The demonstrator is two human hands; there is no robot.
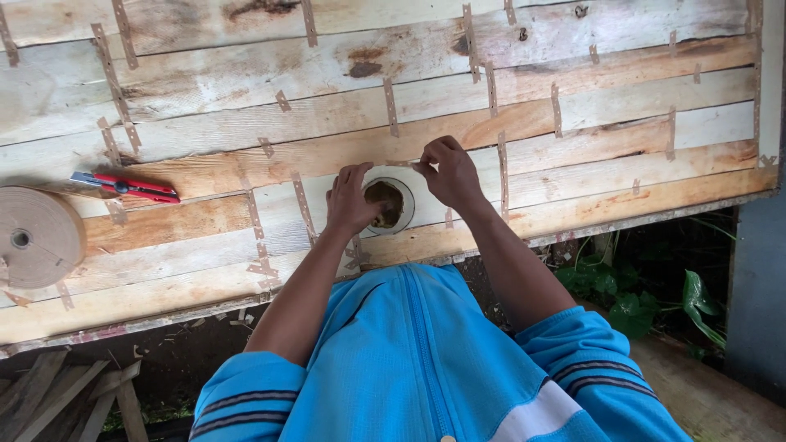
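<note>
Both hands are pressing at a round patch over a dark knot hole.

The left hand (350, 203) is lying with its grip spread flat beside the pale round patch (391, 205), steadying it; the right hand (449, 172) is pinching its grip together on a thin strip of brown tape at the rim. The patch is sitting on the large desk of pale, taped wood veneer sheets (573, 123). Well apart at left are lying a round brown tape roll (37, 236) and a red utility knife (124, 187).

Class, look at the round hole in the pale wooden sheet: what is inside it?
Inside the round hole shows something dark brown, unclear what. The left hand covers its left edge; the right hand pinches above its rim.
</note>
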